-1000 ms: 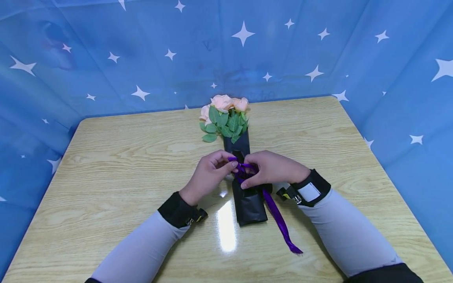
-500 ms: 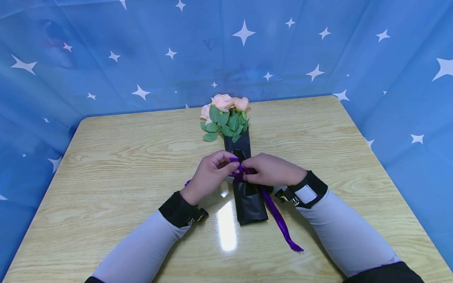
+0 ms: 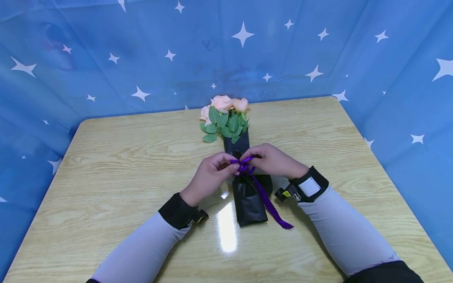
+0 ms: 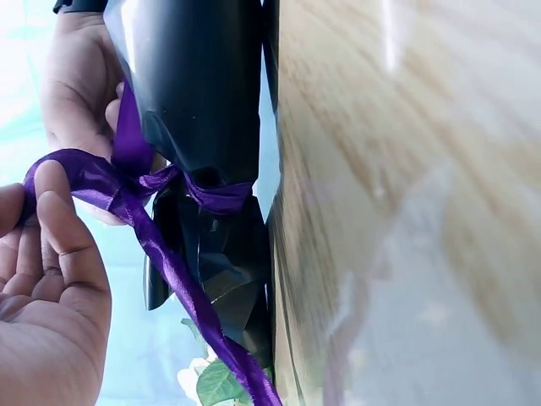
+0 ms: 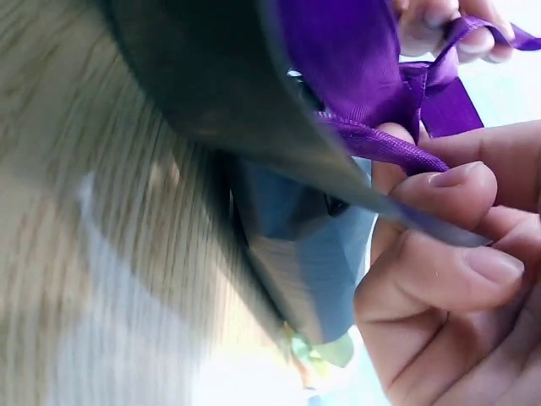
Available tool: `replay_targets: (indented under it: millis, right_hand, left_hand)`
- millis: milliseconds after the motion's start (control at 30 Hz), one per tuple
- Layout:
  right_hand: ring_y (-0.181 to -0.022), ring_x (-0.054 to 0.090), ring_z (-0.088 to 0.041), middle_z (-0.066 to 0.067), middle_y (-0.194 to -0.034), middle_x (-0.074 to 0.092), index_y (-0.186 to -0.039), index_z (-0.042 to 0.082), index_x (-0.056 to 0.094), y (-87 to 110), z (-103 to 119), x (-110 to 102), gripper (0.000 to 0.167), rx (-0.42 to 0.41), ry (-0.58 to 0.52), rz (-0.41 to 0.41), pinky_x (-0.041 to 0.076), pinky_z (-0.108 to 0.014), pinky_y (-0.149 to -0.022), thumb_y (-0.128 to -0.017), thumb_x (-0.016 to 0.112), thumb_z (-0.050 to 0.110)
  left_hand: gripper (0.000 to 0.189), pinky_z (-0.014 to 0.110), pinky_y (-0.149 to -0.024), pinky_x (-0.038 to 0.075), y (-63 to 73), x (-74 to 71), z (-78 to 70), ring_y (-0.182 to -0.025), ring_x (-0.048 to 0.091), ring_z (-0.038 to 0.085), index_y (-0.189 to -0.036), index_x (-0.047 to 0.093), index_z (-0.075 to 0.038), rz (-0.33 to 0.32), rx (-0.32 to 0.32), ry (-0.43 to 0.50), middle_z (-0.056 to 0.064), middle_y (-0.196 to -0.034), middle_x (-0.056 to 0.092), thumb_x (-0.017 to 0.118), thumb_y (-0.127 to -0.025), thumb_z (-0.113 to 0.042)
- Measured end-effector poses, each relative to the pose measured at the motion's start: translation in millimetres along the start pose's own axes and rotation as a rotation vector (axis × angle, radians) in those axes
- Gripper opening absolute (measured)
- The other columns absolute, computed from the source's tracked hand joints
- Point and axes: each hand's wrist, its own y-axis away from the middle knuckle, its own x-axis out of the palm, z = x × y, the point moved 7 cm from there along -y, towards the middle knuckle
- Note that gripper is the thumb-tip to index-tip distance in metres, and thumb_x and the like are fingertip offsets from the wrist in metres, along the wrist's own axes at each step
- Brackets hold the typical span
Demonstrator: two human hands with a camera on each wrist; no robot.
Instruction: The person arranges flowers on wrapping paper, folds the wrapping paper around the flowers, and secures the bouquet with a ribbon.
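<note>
A bouquet of pale pink roses (image 3: 222, 103) with green leaves lies on the table, its stems wrapped in black paper (image 3: 249, 206). Purple ribbon (image 4: 173, 262) cinches the wrap at its middle, looped and crossed at the front. My left hand (image 3: 212, 173) pinches a ribbon loop between thumb and index finger, left of the knot. On the other side my right hand (image 3: 274, 160) pinches another part of the ribbon with curled fingers. One ribbon tail hangs down to the lower right over the wrap; another runs toward the flowers in the left wrist view.
The bouquet rests on a wood-grain table (image 3: 124, 157) with a bright light reflection left of the wrap. A blue curtain (image 3: 198, 51) with white stars hangs behind the far edge. Black straps with small cameras sit on both wrists.
My right hand dipped toward the knot, then rose with the ribbon, and a loop now shows there. The lower right tail has drawn up and shortened. My left hand stays almost still.
</note>
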Motion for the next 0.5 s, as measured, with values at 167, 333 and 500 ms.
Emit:
replay_targets:
  millis: [167, 333, 500]
  right_hand:
    - [-0.056, 0.037, -0.013, 0.0, -0.068, 0.053, -0.118, 0.006, 0.077, 1.0, -9, -4, 0.03, 0.042, -0.157, 0.005, 0.034, -0.025, -0.056, -0.105, 0.051, 0.014]
    - [-0.069, 0.054, -0.011, 0.003, -0.076, 0.062, -0.116, 0.006, 0.078, 1.8, -18, -9, 0.028, 0.068, -0.182, -0.052, 0.044, -0.024, -0.067, -0.108, 0.057, 0.024]
    - [-0.101, 0.07, -0.027, -0.008, -0.104, 0.076, -0.114, 0.006, 0.076, 2.2, -23, -10, 0.017, 0.084, -0.118, -0.07, 0.055, -0.035, -0.089, -0.103, 0.065, 0.013]
  left_hand:
    - [0.01, 0.027, -0.079, 0.058, 0.5, 0.6, 1.0, -0.085, 0.071, 0.01, -0.107, 0.071, -0.001, 0.009, -0.006, -0.008, 0.013, -0.095, 0.075, 0.067, -0.101, -0.008]
    - [0.011, 0.027, -0.079, 0.058, 5.9, -0.2, 4.0, -0.086, 0.071, 0.013, -0.107, 0.071, -0.001, 0.019, -0.032, -0.005, 0.014, -0.095, 0.075, 0.067, -0.101, -0.008]
    - [0.011, 0.031, -0.082, 0.059, 15.6, -3.8, 7.5, -0.091, 0.073, 0.022, -0.107, 0.073, -0.003, 0.034, -0.09, -0.045, 0.014, -0.1, 0.076, 0.068, -0.1, -0.011]
